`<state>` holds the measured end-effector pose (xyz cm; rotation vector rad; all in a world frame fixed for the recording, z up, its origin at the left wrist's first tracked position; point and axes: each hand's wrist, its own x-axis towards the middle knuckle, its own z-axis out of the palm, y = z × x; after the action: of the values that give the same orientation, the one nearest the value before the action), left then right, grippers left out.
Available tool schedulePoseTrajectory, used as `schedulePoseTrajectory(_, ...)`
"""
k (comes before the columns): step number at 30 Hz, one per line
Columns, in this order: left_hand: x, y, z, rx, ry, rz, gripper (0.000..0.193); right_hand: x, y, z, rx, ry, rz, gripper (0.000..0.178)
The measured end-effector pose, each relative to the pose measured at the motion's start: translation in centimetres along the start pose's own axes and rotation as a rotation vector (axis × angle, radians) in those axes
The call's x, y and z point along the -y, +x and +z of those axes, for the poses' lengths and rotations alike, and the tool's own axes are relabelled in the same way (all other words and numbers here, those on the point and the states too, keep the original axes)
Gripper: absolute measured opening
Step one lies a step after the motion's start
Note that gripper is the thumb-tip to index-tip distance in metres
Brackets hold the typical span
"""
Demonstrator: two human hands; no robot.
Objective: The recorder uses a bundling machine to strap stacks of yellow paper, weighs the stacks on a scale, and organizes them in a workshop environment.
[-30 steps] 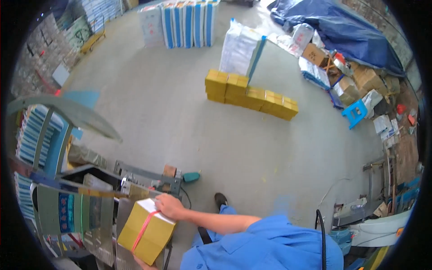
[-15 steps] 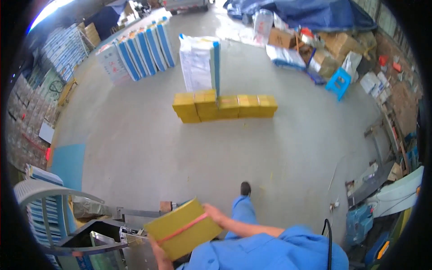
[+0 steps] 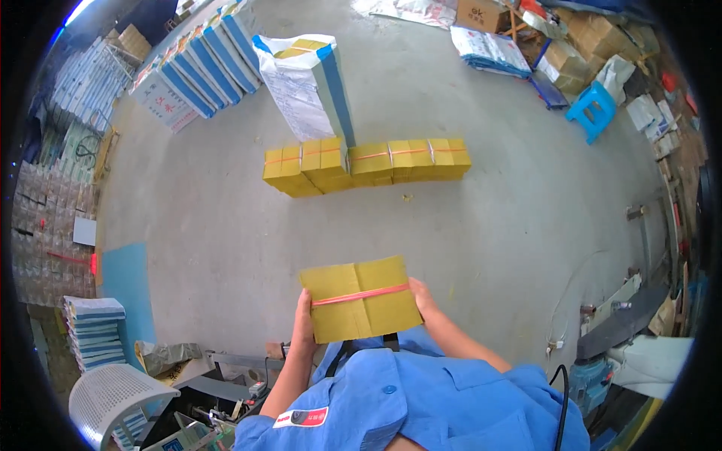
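Between my two hands is a yellow block-shaped bundle [image 3: 353,319], apparently paper, with a pink band tied around its middle. My left hand [image 3: 303,319] presses against its left side and my right hand [image 3: 423,299] against its right, holding it level in front of my body. Farther off on the floor, a row of similar yellow bundles [image 3: 372,180] stands side by side, bound with reddish bands. Right behind that row rises a tall white and blue sack [image 3: 297,98], its top open with yellow material showing inside.
Several filled blue and white sacks [image 3: 199,71] stand in a row at the far left. A blue stool [image 3: 593,111] is at the right, near cardboard boxes [image 3: 564,64] and flat folded sacks [image 3: 490,51]. Machinery [image 3: 624,323] is close on my right; a grey perforated chair back [image 3: 120,398] is at lower left.
The bundle has come from the lower left, beside the machine, to the middle in front of me, still in both hands. My view has turned, and the row of bundles appears closer.
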<state>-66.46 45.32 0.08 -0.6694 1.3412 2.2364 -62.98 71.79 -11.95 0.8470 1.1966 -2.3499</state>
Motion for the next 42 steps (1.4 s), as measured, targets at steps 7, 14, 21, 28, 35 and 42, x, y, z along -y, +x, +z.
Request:
schedulePoseTrajectory(7, -2.6, 19.2, 4.5, 0.105, 0.279, 0.057, 0.062, 11.6, 12.3, -0.1, -0.114, 0.070, -0.036, 0.030)
schedulePoseTrajectory(14, -8.5, 37.7, 11.0, 0.208, 0.481, -0.131, 0.074, 19.2, 27.3, -1.1, -0.276, 0.178, -0.060, 0.032)
schedulePoseTrajectory(21, -6.7, 55.6, 11.9, 0.118, 0.505, -0.181, 0.071, 21.2, 44.2, -4.0, -0.280, 0.194, -0.033, 0.038)
schedulePoseTrajectory(28, -1.7, 68.2, 8.5, -0.029, 0.395, -0.200, 0.059, 20.8, 58.9, -6.0, -0.302, 0.062, -0.041, 0.042)
schedulePoseTrajectory(35, 1.5, 75.7, 6.8, -0.259, 0.587, -0.158, 0.056, 19.6, 68.9, -7.1, -0.292, -0.044, -0.039, 0.045)
schedulePoseTrajectory(42, 3.6, 75.1, 8.4, -0.443, 1.032, 0.054, 0.063, 18.1, 69.8, -9.9, -0.529, -0.443, 0.009, 0.046)
